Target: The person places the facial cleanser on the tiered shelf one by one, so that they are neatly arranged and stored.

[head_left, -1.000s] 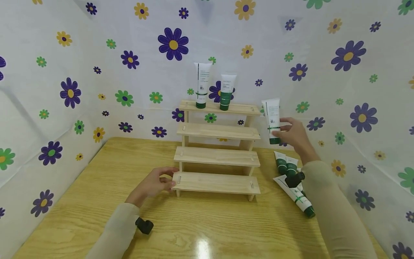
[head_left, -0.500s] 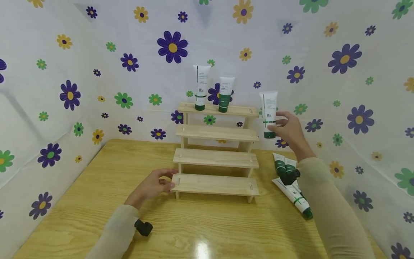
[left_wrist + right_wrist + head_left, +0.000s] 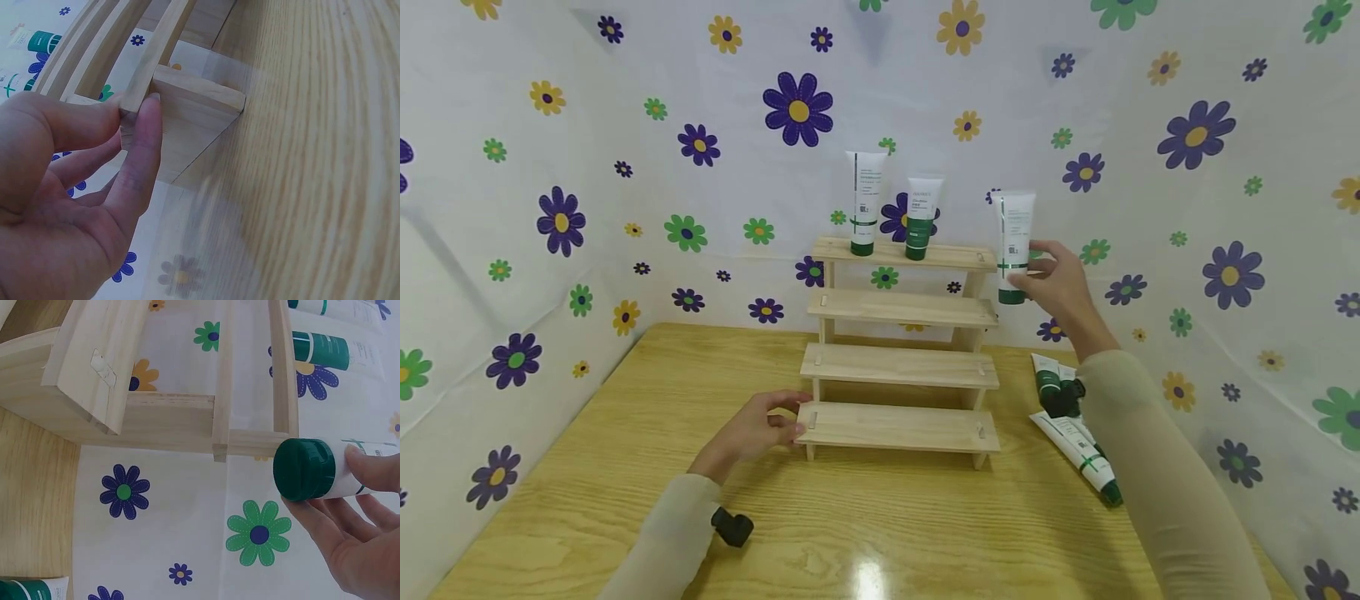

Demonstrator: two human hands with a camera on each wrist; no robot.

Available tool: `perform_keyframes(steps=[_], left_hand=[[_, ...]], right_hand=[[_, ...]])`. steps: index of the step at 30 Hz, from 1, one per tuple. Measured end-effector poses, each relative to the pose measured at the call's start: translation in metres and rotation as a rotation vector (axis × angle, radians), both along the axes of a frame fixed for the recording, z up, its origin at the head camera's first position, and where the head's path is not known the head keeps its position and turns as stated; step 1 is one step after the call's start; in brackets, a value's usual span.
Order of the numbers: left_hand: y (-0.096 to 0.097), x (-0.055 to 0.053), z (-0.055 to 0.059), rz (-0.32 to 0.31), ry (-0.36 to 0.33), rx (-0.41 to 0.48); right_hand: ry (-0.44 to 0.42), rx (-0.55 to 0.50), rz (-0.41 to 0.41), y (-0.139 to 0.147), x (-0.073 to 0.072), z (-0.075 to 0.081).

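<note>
A white squeeze tube (image 3: pixel 1016 229) with a green cap is held upright in my right hand (image 3: pixel 1060 283), thumb and fingers round its lower part. It hangs just right of the top step of a wooden step rack (image 3: pixel 895 425). In the right wrist view the green cap (image 3: pixel 304 470) is close to that step's end. My left hand (image 3: pixel 758 429) pinches the left end of the bottom step between thumb and index finger (image 3: pixel 140 150). On the top step stand a taller white tube (image 3: pixel 867 200) and a shorter white-and-green tube (image 3: pixel 922 218), caps down.
Several more tubes lie on the wooden table (image 3: pixel 865 517) right of the rack, among them a white tube (image 3: pixel 1078 454) partly behind the right sleeve (image 3: pixel 1157 467). A flower-printed cloth (image 3: pixel 700 50) rises behind and at both sides.
My right hand has carried the tube up and slightly left, toward the top step's right end. The left hand keeps its pinch on the bottom step.
</note>
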State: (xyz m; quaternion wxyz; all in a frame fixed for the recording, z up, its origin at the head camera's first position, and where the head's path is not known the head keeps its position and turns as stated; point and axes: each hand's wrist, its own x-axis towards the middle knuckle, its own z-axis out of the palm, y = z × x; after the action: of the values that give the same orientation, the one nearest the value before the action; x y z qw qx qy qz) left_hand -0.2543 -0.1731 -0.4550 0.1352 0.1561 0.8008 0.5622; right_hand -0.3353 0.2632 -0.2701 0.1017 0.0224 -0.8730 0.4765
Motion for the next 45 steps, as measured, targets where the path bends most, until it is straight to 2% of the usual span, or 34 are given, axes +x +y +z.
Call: perform_keyframes(steps=[4, 13, 23, 36, 45], left_hand=[[0.000, 0.000, 0.000, 0.000, -0.007, 0.001], [-0.002, -0.001, -0.002, -0.013, 0.011, -0.004], [-0.002, -0.002, -0.002, -0.004, 0.011, -0.018], [-0.001, 0.000, -0.004, 0.006, -0.013, 0.008], [-0.001, 0.001, -0.003, -0.007, 0.005, 0.006]], right_hand=[[0.027, -0.011, 0.016, -0.004, -0.004, 0.001], [0.025, -0.045, 0.032, -0.014, -0.011, 0.009], [0.057, -0.058, 0.018, -0.030, -0.023, 0.018], [0.081, -0.127, 0.006, -0.049, -0.042, 0.016], [0.101, -0.160, 0.017, -0.057, -0.049, 0.010]])
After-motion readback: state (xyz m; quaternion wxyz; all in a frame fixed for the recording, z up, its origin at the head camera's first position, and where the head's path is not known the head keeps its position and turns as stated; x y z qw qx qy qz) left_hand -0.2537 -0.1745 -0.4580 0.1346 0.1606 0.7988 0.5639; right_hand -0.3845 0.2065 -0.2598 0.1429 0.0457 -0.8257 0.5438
